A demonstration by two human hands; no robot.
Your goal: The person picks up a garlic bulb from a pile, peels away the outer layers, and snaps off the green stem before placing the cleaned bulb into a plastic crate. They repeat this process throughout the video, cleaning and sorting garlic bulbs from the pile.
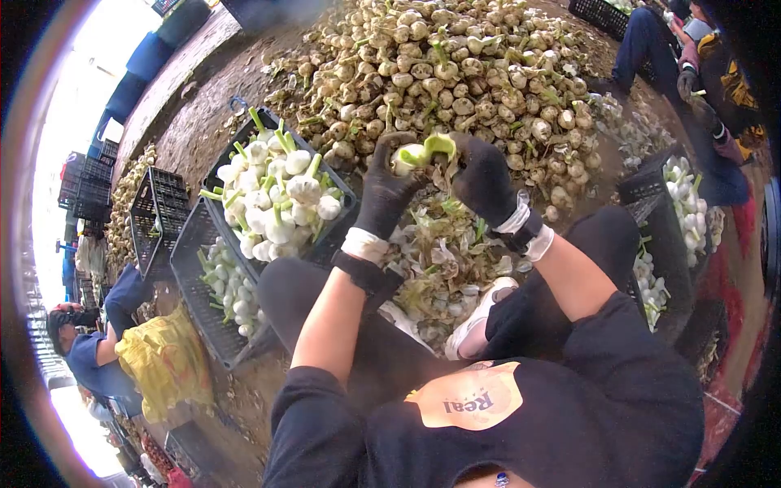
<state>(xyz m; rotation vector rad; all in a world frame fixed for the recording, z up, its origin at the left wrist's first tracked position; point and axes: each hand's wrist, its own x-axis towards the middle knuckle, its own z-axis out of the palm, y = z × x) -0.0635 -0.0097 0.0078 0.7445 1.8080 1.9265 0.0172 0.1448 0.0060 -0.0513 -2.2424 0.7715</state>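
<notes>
Black-gloved, my left hand [389, 185] is closed around a garlic bulb [404, 160], pale with a green side. From the bulb, a strip of green and dry outer skin [440, 146] stretches across to my right hand [486, 180], whose gloved fingers are closed on it. Both hands are above a heap of loose peelings [446, 259] between my shoes. Beyond them rises a large pile of unpeeled, soil-stained garlic [455, 73]. To the left, clean white bulbs with short green stems [277, 191] fill a black crate [346, 195].
A second black crate [189, 268] of white garlic lies against my left knee, and more crates [679, 268] are at my right. Another person [85, 350] sits at left near a yellow sack [167, 358]. At upper right, a gloved co-worker [651, 49] sits by the pile.
</notes>
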